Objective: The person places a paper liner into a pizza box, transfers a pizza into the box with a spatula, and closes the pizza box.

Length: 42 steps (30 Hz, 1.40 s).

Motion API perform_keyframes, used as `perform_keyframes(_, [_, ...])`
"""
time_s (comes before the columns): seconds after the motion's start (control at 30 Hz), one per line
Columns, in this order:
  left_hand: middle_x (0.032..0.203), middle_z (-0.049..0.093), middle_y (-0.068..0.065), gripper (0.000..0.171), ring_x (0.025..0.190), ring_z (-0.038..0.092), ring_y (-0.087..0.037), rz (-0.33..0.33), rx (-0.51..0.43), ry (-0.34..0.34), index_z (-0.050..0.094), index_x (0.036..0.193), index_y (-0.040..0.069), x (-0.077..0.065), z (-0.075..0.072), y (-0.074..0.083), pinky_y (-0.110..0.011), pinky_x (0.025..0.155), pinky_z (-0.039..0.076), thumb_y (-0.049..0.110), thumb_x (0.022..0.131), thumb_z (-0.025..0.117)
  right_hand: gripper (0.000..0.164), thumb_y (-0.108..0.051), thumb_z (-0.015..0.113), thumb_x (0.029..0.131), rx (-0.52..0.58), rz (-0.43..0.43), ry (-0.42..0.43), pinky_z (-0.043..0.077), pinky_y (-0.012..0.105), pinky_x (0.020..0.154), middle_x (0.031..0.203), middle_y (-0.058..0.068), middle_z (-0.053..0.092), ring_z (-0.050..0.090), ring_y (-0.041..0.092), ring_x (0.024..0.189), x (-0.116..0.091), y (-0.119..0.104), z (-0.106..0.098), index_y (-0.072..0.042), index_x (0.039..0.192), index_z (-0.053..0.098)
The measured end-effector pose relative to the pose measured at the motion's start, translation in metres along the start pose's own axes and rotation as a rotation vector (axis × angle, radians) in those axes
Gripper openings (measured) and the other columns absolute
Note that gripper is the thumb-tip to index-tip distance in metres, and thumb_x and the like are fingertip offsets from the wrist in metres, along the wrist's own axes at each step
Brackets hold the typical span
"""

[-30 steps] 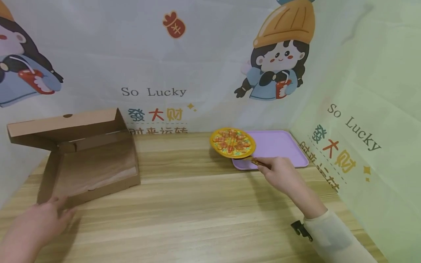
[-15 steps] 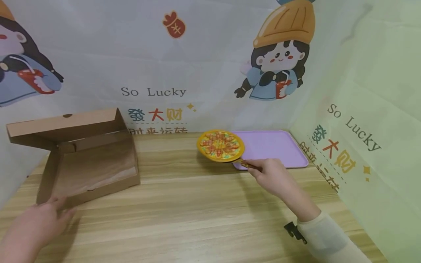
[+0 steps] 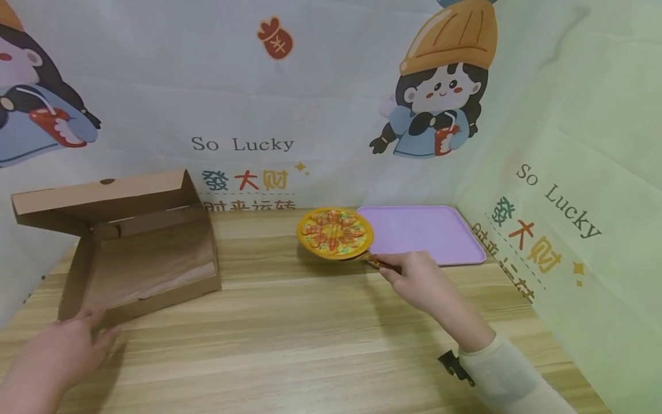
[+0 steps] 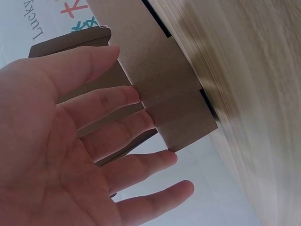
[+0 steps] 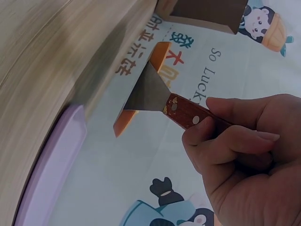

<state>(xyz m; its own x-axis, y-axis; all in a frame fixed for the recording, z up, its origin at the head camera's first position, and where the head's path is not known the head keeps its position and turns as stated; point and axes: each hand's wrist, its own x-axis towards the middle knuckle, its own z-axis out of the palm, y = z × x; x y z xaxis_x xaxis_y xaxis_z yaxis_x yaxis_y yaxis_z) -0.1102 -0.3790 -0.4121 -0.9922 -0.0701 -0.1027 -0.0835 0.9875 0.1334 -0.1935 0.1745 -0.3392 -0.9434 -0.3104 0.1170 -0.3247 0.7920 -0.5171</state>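
Note:
My right hand point(image 3: 419, 282) grips the wooden handle of a metal spatula point(image 5: 148, 89), its fingers curled round it. On the blade lies a round toy pizza point(image 3: 335, 233) with a yellow-orange rim, held above the table beside the tray's left edge. In the right wrist view only the pizza's orange edge shows past the blade. An open cardboard pizza box point(image 3: 155, 259) stands at the left, its lid raised. My left hand point(image 3: 64, 348) is at the box's near left corner. The left wrist view shows its fingers extended, with fingertips touching the cardboard wall.
A lilac tray point(image 3: 424, 233) lies at the back right of the wooden table point(image 3: 289, 339). White printed cloth point(image 3: 331, 103) hangs along the back, and a second stretch closes off the right side.
My right hand has carried the spatula and pizza leftward, off the tray's left part and over the table. The left hand and the box stay in place.

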Motion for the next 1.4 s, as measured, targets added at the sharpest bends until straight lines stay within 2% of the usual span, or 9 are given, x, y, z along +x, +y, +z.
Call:
perform_keyframes(0.1, [0.148, 0.035, -0.051, 0.074, 0.121, 0.038, -0.083, -0.002, 0.003, -0.001, 0.043, 0.148, -0.017, 0.001, 0.001, 0.000, -0.088, 0.097, 0.037, 0.044, 0.108, 0.056, 0.032, -0.013, 0.064, 0.105, 0.002, -0.010, 0.000, 0.044, 0.025, 0.053, 0.124, 0.016, 0.080, 0.053, 0.011, 0.062, 0.000, -0.002, 0.001, -0.007, 0.136, 0.073])
perform_keyframes(0.3, [0.147, 0.035, -0.051, 0.072, 0.121, 0.039, -0.082, -0.010, 0.002, -0.011, 0.044, 0.147, -0.018, -0.002, -0.003, 0.005, -0.088, 0.096, 0.039, 0.041, 0.108, 0.057, 0.033, -0.013, 0.065, 0.105, 0.020, -0.003, -0.013, 0.040, 0.023, 0.050, 0.119, 0.014, 0.081, 0.044, 0.010, 0.056, 0.001, -0.007, 0.003, -0.008, 0.137, 0.072])
perform_keyframes(0.53, [0.146, 0.036, -0.051, 0.071, 0.121, 0.041, -0.081, -0.012, 0.007, -0.018, 0.044, 0.146, -0.019, -0.002, -0.006, 0.008, -0.087, 0.097, 0.041, 0.039, 0.108, 0.057, 0.031, -0.014, 0.065, 0.106, 0.019, -0.023, -0.014, 0.041, 0.024, 0.051, 0.122, 0.013, 0.080, 0.045, 0.010, 0.056, 0.001, -0.013, 0.004, -0.009, 0.135, 0.075])
perform_keyframes(0.77, [0.148, 0.034, -0.050, 0.072, 0.121, 0.040, -0.082, -0.009, 0.014, -0.040, 0.043, 0.147, -0.018, 0.000, -0.002, 0.003, -0.088, 0.096, 0.039, 0.040, 0.108, 0.057, 0.032, -0.014, 0.066, 0.105, 0.032, -0.033, -0.022, 0.037, 0.021, 0.047, 0.107, 0.010, 0.081, 0.040, 0.007, 0.050, 0.004, -0.018, 0.007, -0.010, 0.136, 0.074])
perform_keyframes(0.9, [0.147, 0.035, -0.051, 0.072, 0.120, 0.040, -0.082, -0.007, 0.006, -0.051, 0.043, 0.147, -0.020, -0.001, -0.003, 0.003, -0.088, 0.095, 0.039, 0.039, 0.108, 0.057, 0.033, -0.015, 0.065, 0.105, 0.030, -0.040, -0.024, 0.038, 0.022, 0.047, 0.115, 0.013, 0.081, 0.040, 0.007, 0.051, 0.005, -0.021, 0.009, -0.009, 0.137, 0.073])
perform_keyframes(1.03, [0.146, 0.037, -0.051, 0.069, 0.119, 0.041, -0.082, -0.001, 0.008, -0.033, 0.045, 0.144, -0.021, -0.004, -0.005, 0.007, -0.087, 0.096, 0.040, 0.036, 0.108, 0.057, 0.034, -0.015, 0.065, 0.106, 0.031, -0.049, -0.027, 0.039, 0.022, 0.048, 0.123, 0.014, 0.080, 0.040, 0.008, 0.051, 0.007, -0.025, 0.009, -0.008, 0.138, 0.072])
perform_keyframes(1.3, [0.144, 0.040, -0.051, 0.068, 0.118, 0.043, -0.081, 0.008, 0.008, -0.006, 0.046, 0.143, -0.021, -0.006, -0.007, 0.010, -0.087, 0.094, 0.042, 0.036, 0.109, 0.056, 0.034, -0.014, 0.066, 0.105, 0.036, -0.076, -0.036, 0.039, 0.022, 0.049, 0.124, 0.013, 0.080, 0.039, 0.007, 0.051, 0.008, -0.030, 0.010, -0.007, 0.137, 0.072])
perform_keyframes(1.4, [0.140, 0.043, -0.052, 0.069, 0.115, 0.048, -0.079, 0.015, -0.001, 0.001, 0.046, 0.142, -0.023, -0.005, -0.007, 0.009, -0.085, 0.092, 0.045, 0.037, 0.109, 0.056, 0.033, -0.014, 0.066, 0.105, 0.030, -0.091, -0.034, 0.039, 0.022, 0.049, 0.124, 0.012, 0.080, 0.039, 0.007, 0.050, 0.009, -0.032, 0.011, -0.008, 0.137, 0.073])
